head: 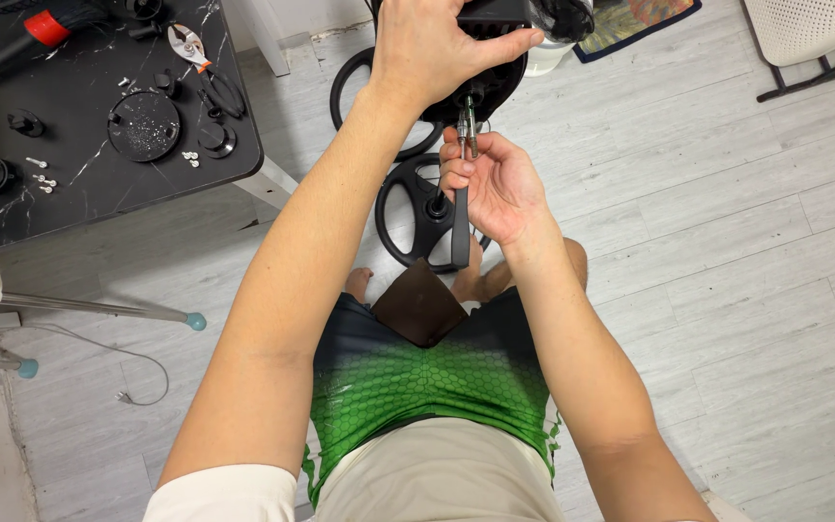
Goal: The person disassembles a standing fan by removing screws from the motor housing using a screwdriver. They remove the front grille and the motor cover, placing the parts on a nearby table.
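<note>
Left hand grips black housing; right hand holds wrench

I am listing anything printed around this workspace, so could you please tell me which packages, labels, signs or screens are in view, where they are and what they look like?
None: no package, label, sign or screen shows on the black marble-pattern table, on the pale plank floor, or in either hand.

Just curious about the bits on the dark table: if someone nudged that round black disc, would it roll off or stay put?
The round black disc lies flat on the dark table, so it would probably slide, not roll. It looks like thin plastic, likely light. The small specks on it would probably scatter.
</note>
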